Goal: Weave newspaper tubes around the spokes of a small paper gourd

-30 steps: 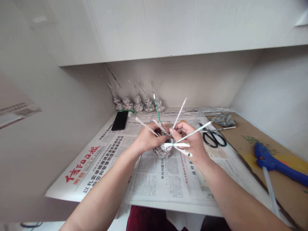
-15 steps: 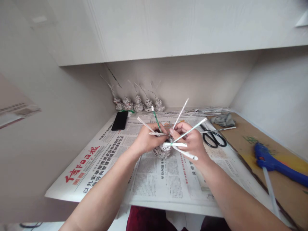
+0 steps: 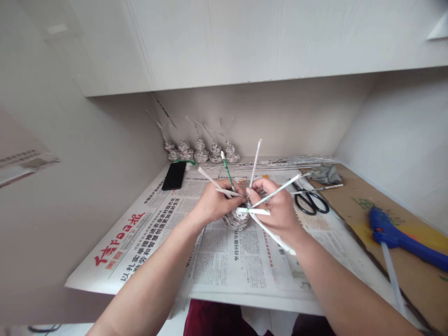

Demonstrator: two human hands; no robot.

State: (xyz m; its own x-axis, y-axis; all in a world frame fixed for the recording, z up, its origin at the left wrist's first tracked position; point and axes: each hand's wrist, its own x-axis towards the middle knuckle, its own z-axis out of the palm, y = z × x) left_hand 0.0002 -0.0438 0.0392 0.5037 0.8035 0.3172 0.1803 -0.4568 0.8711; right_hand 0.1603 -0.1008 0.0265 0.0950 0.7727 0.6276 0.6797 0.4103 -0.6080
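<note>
Between my hands is a small woven paper piece, its coiled wall resting over the newspaper. Several rolled paper strips stick out from its top, among them a green one, a pale upright one and a light green one. My left hand is closed on the woven piece's left rim, thumb pressed near the strips' bases. Thumb and fingers of my right hand pinch a paper strip at the rim's right side. The fingertips partly hide the opening.
Newspaper covers the table. Black-handled scissors lie to the right, near a grey cloth and a blue glue gun on cardboard. A phone and several woven gourd shapes stand behind, beside long paper rolls.
The pale upright strip has swung left to a steeper angle. A white strip under my right hand now points further down toward the wrist. My left hand has barely moved.
</note>
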